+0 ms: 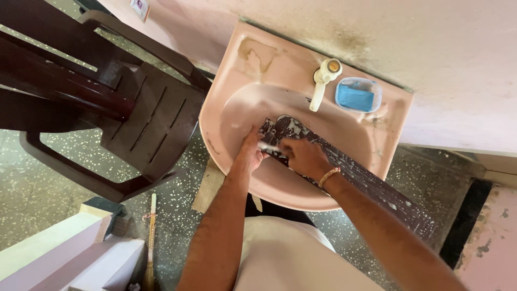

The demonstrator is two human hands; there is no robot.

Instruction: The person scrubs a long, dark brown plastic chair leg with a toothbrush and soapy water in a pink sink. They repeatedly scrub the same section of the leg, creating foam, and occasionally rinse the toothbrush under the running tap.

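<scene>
A long dark brown slat [371, 183], streaked with white soap foam, lies slanted across the pink wash basin [237, 116], one end in the bowl and the other sticking out past the rim at the lower right. My left hand [250, 153] presses on the slat's end in the bowl, with foam at the fingers. My right hand [304, 157], with a gold bangle at the wrist, grips the slat just beside it. What my left fingers hold, if anything, is hidden.
A cream tap [323, 81] stands at the basin's back, with a blue soap bar in a clear dish [358, 95] to its right. Dark brown plastic chairs [107, 102] are stacked at the left. A broom [151, 237] and white boards [70, 253] are on the speckled floor.
</scene>
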